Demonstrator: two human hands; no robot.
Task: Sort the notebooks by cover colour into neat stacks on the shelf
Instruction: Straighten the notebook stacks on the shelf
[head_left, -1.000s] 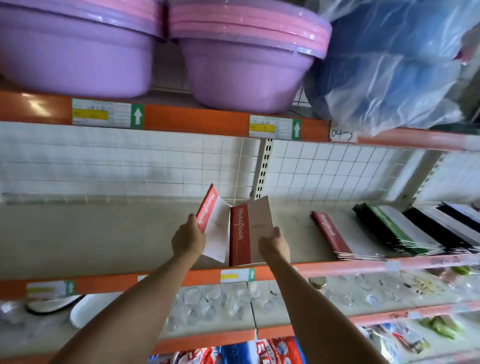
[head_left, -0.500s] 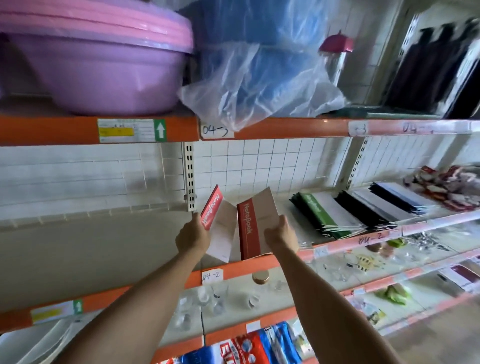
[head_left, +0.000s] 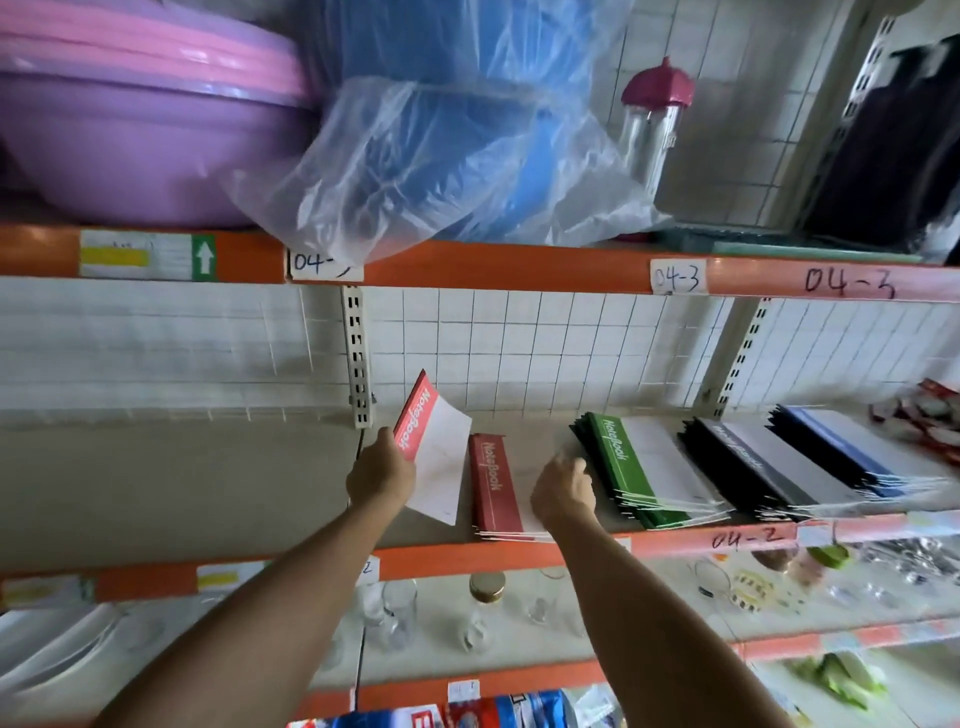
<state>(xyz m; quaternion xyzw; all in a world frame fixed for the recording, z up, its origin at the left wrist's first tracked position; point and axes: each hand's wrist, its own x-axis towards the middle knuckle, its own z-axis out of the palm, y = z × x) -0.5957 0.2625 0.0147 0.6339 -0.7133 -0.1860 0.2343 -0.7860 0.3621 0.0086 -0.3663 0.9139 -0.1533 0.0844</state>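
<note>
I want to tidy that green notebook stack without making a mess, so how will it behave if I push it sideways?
The green notebook stack looks fanned, its white page edges stepped toward the shelf lip, so it would likely shear and slide apart rather than move as one. The covers seem thin, probably bendy and light. The black stack alongside would probably get nudged.

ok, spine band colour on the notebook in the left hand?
Red, on the notebook the left hand holds; head view.

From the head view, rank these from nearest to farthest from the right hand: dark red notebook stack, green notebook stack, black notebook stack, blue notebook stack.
From the right hand:
1. Dark red notebook stack, under the hand, to its left.
2. Green notebook stack, just right.
3. Black notebook stack, further right.
4. Blue notebook stack, farthest right.
</note>
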